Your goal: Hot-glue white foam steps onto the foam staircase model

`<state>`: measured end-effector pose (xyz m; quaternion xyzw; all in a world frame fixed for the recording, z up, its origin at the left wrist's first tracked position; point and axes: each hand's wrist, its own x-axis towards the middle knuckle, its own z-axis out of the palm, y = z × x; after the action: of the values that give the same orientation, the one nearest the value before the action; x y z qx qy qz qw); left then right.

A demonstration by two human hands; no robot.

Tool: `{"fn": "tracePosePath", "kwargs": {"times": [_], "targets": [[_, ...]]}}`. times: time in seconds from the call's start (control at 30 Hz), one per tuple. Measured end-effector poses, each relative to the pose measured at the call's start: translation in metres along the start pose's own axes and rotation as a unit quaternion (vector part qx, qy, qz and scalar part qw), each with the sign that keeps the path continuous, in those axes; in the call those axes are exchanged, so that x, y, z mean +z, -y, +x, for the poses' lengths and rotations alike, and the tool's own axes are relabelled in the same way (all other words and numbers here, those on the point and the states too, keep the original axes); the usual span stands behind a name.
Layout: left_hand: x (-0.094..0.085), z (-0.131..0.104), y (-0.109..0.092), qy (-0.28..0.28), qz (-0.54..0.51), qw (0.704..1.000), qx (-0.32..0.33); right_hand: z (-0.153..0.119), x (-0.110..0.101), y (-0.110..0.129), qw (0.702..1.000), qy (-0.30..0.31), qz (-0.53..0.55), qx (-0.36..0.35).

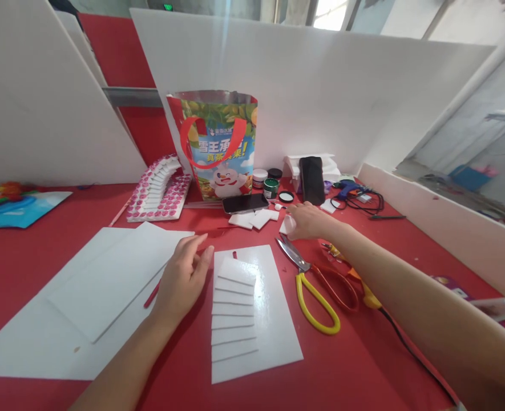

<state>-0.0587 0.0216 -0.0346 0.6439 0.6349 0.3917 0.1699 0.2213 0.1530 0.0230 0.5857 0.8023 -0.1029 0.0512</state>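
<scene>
My left hand lies on the red table with fingers loosely bent and the thumb apart, holding nothing. Beside its fingertips is a white foam board bearing several overlapping white strips, laid like steps. My right hand reaches forward, its fingers closed on a small white foam-board piece partly hidden by the hand. Left of it lie more white pieces. Scissors with one yellow and one red-orange handle rest below it, blades spread slightly. A yellow glue gun is partly behind my right forearm.
Larger white boards are stacked at left. A curved stair model, a colourful bag, paint jars, a flat phone and an upright phone stand along the back. A black cable crosses the right side.
</scene>
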Motion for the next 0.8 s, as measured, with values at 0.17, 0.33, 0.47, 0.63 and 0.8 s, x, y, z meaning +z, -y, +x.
{"fn": "tracePosePath", "kwargs": {"times": [0.17,0.33,0.47,0.63,0.8], "targets": [[-0.011,-0.005,-0.015,-0.059,-0.081,0.993,0.069,-0.046,-0.017,0.001,0.971,-0.03,0.234,-0.037],[-0.023,-0.018,-0.043,0.065,-0.225,0.965,0.119,-0.106,0.009,0.034,0.542,0.15,0.822,-0.088],[-0.022,-0.028,-0.06,0.158,-0.264,0.942,0.135,-0.122,0.038,0.062,0.378,0.243,0.888,-0.095],[-0.015,-0.036,-0.067,0.144,-0.176,0.953,0.202,-0.125,0.051,0.084,0.374,0.304,0.874,-0.061],[-0.013,-0.037,-0.063,0.139,-0.134,0.961,0.199,-0.144,0.04,0.095,0.545,0.254,0.799,-0.006]]}}
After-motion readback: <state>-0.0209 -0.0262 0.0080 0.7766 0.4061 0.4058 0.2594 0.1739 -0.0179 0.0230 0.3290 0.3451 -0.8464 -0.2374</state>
